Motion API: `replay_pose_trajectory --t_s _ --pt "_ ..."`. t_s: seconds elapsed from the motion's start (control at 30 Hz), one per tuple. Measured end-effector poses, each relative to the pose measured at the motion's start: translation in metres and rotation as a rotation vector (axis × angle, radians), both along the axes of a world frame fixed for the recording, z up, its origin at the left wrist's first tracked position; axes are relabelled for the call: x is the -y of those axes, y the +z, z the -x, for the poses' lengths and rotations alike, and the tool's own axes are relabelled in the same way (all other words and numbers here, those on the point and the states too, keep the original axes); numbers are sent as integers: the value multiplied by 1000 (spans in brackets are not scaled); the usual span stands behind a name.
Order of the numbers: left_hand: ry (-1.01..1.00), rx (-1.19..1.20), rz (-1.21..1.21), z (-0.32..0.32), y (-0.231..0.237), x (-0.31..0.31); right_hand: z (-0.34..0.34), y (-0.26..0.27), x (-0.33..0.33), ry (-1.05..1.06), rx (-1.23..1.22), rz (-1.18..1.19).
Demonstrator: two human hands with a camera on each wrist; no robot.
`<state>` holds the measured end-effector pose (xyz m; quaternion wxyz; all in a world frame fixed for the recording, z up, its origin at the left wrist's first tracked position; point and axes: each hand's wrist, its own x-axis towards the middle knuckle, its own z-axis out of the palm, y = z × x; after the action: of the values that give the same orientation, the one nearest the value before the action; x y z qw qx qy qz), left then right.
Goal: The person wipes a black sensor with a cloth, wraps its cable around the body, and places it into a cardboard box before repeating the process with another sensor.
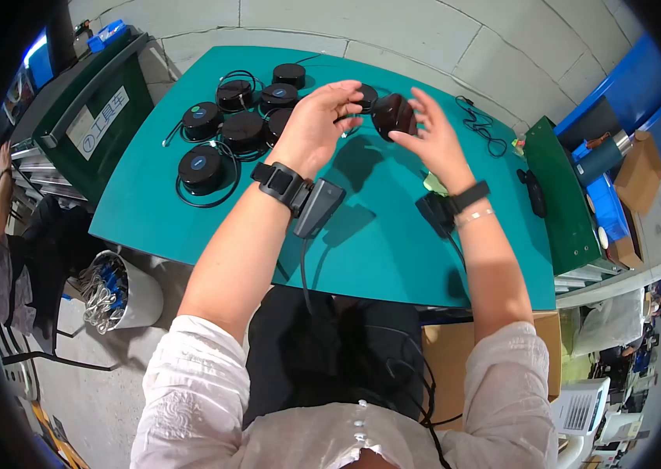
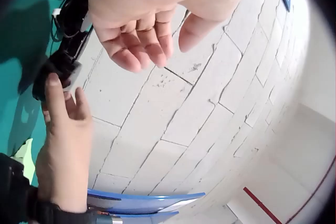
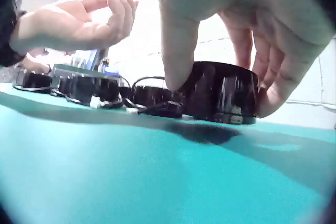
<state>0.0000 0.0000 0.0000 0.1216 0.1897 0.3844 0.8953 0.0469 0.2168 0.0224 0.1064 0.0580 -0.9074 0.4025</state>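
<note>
My right hand (image 1: 440,144) grips a glossy black, puck-shaped device (image 1: 393,117) over the far part of the green table. In the right wrist view, thumb and fingers clasp the device (image 3: 220,92) from opposite sides, close over the tabletop, with its shadow beneath. My left hand (image 1: 316,125) hovers in the air to the left of it, palm turned inward and fingers loosely bent. Nothing lies in that palm in the left wrist view. Similar black devices with cables, such as one (image 1: 243,131) near the left wrist, stand on the table's left side.
The green table (image 1: 393,242) backs onto a pale block wall (image 1: 409,31). A loose black cable (image 1: 485,129) lies at the far right, near a green cabinet (image 1: 561,195) with blue bins. A white bucket (image 1: 139,289) stands on the floor at left, and another person's arm (image 1: 2,195) shows there.
</note>
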Motion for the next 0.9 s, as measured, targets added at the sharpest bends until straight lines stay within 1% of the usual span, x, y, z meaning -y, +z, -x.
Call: replay_pose_trajectory --t_s 0.07,0.1,0.17,0.2,0.23,0.3,0.33,0.37,0.43,0.5,0.57,0.6,0.63,0.67,0.7,0.73,0.77,0.8,0.87,0.9 --pt "-109 50 186 -13 8 -1 -29 14 4 282 -261 276" --pt "-110 25 231 -19 16 -8 -37 9 -4 276 -295 314" --pt "-494 54 62 -36 19 -18 -52 9 -9 392 -407 130" --pt "-551 72 19 -46 22 -22 -58 9 -10 439 -435 93" --pt "-553 73 34 -50 20 -25 -62 7 -10 433 -442 105" --pt "-475 -159 157 -51 17 -25 -63 5 -13 427 -551 -125" --pt "-553 -164 129 -49 19 -22 -63 3 -14 413 -558 -101" --pt "-548 -163 140 -48 18 -23 -62 2 -16 416 -563 -90" --pt "-538 -268 142 -46 18 -23 -58 -2 -20 418 -576 -10" --pt "-513 -233 202 -45 19 -26 -55 -6 -25 404 -546 -11" --pt "-364 -314 339 -44 16 -31 -53 -6 -33 385 -510 -19" --pt "-260 -369 345 -41 10 -33 -52 -3 -38 275 -480 -135" --pt "-268 -361 347 -41 9 -34 -51 -1 -44 164 -446 -251" --pt "-215 -330 382 -41 9 -34 -45 -14 -58 14 -456 -305" --pt "-161 -300 415 -41 9 -34 -42 -18 -69 12 -447 -307" --pt "-119 -305 416 -38 5 -34 -43 -20 -79 -132 -187 -445" --pt "-100 -235 471 -36 3 -33 -41 -21 -84 -275 72 -581" --pt "-72 -189 476 -36 4 -34 -39 -24 -84 -281 74 -590" --pt "-61 -143 482 -37 2 -36 -39 -34 -81 -181 119 -820" --pt "-82 -133 423 -36 -1 -37 -36 -34 -81 -193 124 -820"
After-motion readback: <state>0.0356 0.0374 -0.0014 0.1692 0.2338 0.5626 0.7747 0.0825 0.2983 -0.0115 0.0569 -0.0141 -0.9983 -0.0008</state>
